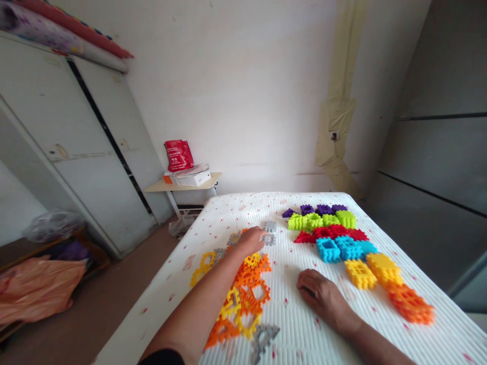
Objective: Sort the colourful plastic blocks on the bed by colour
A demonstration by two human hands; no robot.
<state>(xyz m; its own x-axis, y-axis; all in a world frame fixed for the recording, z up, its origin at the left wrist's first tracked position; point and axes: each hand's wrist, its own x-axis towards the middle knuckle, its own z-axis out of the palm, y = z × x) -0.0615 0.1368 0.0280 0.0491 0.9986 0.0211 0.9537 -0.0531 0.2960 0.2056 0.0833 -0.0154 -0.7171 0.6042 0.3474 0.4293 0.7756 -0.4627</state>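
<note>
My left hand [252, 241] reaches over the far end of the loose pile, its fingertips closed at the edge of a grey interlocking plastic tile [269, 239]. Just beyond it lies another grey tile [270, 226]. Under and beside my left forearm spread loose orange tiles [249, 299] and yellow tiles [207, 261], with a grey triangular tile [264, 337] nearest me. My right hand [317, 291] rests on the mattress with its fingers curled in, and nothing shows in them. It sits left of a yellow tile stack [360, 274].
Sorted stacks run along the right side: purple [323, 209], lime green [314, 221], red [335, 232], blue [327, 250] and orange [411, 303]. They stand on a white dotted mattress [289, 314]. Behind it, a small table [155, 187] bears a red bag [178, 155] and a white box [194, 177].
</note>
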